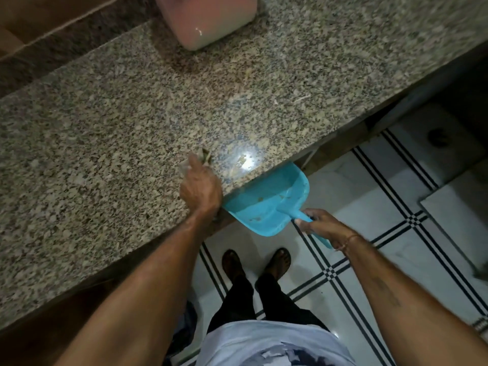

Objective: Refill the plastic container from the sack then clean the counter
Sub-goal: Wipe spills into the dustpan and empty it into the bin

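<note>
**Granite counter edge: hands, dustpan, container**

Speckled grey-and-beige granite counter (92, 133) runs diagonally across the view, its front edge falling from upper right to lower left. Below it lies a white tiled floor with thin black double stripes (369, 207). The picture is dim, with one bright glare spot on the stone near the edge.

- Pinkish translucent plastic container with rounded corners (211, 19): stands on the counter at the far side, well apart from both hands and cut off by the top of the frame. Contents not readable.
- Left hand (200, 191): rests on the counter just inside the front edge, knuckles up, fingers curled down over a small pale-and-greenish wad (204, 155). The wad is blurred, so its material cannot be told.
- Pale crumbs and flakes (243, 165): scattered on the stone just right of the left hand, around the glare, with more strewn farther back.
- Light blue plastic dustpan (269, 196): held below counter level, its open mouth tucked under the front edge, just beside the left hand. A few brown specks lie in the pan.
- Right hand (324, 228): wrapped round the dustpan's handle (301, 215), with a thin thread band at the wrist.
- Two feet in dark sandals (232, 262) stand on the tiles beneath, below black trousers.
</note>
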